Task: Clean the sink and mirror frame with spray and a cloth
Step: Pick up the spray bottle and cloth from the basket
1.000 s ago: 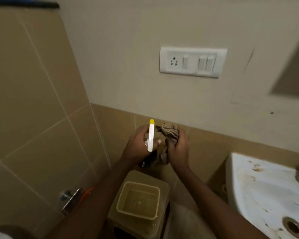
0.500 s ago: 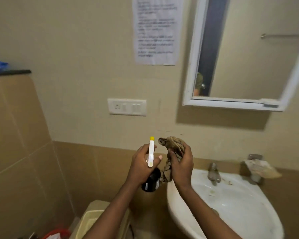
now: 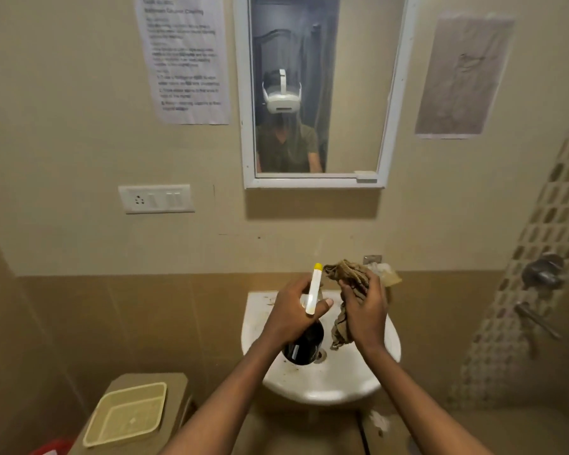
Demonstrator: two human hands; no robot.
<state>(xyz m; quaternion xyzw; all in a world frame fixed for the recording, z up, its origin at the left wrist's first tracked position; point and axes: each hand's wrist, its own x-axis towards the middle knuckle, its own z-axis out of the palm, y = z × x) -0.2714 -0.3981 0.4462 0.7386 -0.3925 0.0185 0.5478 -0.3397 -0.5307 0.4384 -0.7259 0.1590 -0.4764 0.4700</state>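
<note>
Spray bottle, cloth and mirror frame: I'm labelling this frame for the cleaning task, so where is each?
spray bottle (image 3: 304, 348), head view, on its dark body below the left hand.
cloth (image 3: 349, 274), head view, on the bunched top above the right hand.
mirror frame (image 3: 309, 183), head view, on the bottom rail.

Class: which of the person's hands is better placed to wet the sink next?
Left. The left hand already grips the spray bottle above the sink; the right hand only holds the cloth.

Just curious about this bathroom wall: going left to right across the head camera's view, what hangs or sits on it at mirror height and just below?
Printed notice → switch plate → white-framed mirror → brownish sheet → shower valve.
</note>
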